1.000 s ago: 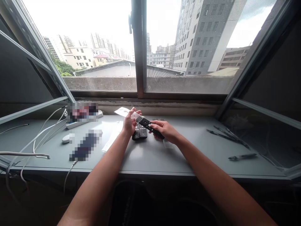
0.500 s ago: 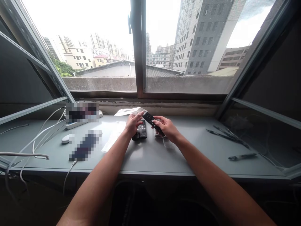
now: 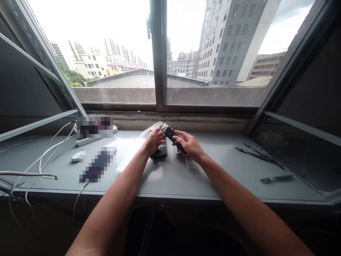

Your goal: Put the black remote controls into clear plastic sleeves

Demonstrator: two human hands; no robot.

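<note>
The right hand (image 3: 190, 144) is closed round a black remote (image 3: 169, 132), up over the table (image 3: 202, 179), its top end close by a thin clear bag (image 3: 155, 126). The left hand (image 3: 152, 141) has bent fingers near that bag — I can't tell if they pinch it. Lining up both and going slowly seems best — thin plastic may crumple or rip.

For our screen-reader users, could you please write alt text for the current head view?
A black remote is in the grip of a person's right hand; the left hand touches translucent plastic at the remote's far end. Other remotes lie on the grey desk below, before a window.
</note>
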